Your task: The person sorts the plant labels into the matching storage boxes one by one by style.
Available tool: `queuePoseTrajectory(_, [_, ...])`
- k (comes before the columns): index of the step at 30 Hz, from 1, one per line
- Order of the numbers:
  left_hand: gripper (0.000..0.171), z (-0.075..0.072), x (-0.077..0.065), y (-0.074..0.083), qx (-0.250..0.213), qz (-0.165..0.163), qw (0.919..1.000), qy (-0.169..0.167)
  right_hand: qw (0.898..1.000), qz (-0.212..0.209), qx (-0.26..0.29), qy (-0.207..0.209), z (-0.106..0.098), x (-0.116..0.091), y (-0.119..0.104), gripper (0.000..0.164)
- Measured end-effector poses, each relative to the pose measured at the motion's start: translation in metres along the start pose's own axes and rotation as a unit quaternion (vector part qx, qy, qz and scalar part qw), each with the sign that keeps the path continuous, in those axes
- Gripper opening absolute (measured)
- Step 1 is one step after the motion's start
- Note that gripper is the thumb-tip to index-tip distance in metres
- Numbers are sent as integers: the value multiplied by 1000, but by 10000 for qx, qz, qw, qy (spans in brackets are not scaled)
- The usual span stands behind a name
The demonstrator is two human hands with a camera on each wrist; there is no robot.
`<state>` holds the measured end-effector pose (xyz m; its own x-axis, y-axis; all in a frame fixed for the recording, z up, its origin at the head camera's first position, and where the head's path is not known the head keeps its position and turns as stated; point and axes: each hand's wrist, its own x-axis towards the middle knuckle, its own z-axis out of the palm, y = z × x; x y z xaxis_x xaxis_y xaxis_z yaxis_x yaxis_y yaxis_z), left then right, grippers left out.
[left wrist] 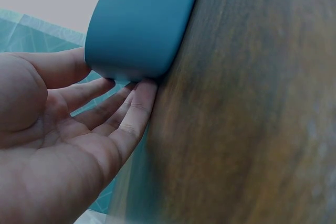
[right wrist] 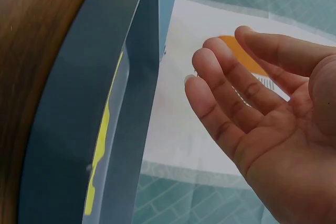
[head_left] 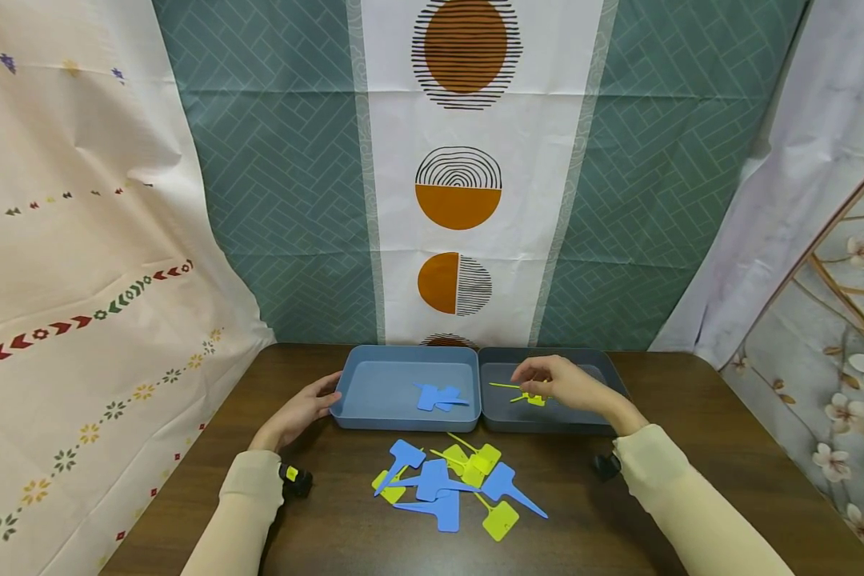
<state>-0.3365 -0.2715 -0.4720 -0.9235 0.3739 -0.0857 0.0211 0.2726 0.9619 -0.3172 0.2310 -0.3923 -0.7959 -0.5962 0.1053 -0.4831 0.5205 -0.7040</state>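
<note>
My left hand touches the left end of the light blue tray, its fingertips and thumb against the end wall. In the left wrist view the fingers are extended and loosely spread. Over the dark grey tray hovers my right hand, fingers relaxed and slightly bent, nothing held. Beneath it lie several yellow-green plant labels, partly hidden by the hand. A few blue plant labels lie in the light blue tray. In front of the trays is a loose pile of blue labels and yellow-green labels.
The two trays stand side by side at the back of the dark wooden table. A patterned cloth hangs just behind it. More curtains hang at the left and right sides.
</note>
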Motion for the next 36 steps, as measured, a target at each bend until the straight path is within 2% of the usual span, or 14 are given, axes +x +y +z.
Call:
queuePoseTrajectory(8, [60, -1, 0, -1, -22, 79, 10000, -26, 9947, -417, 208, -916, 18, -7, -14, 22])
queuePoseTrajectory(14, [60, 0, 0, -1, -45, 94, 9999, -33, 9902, -430, 320, -1289, 33, -13, -18, 19])
queuePoseTrajectory(27, [61, -2, 3, -2, -66, 93, 9999, -74, 9882, -547, 461, -1353, 49, -22, -15, 21])
queuePoseTrajectory(36, [61, -1, 1, -2, -92, 48, 9999, -41, 9869, -412, 631, -1427, 54, -27, -13, 26])
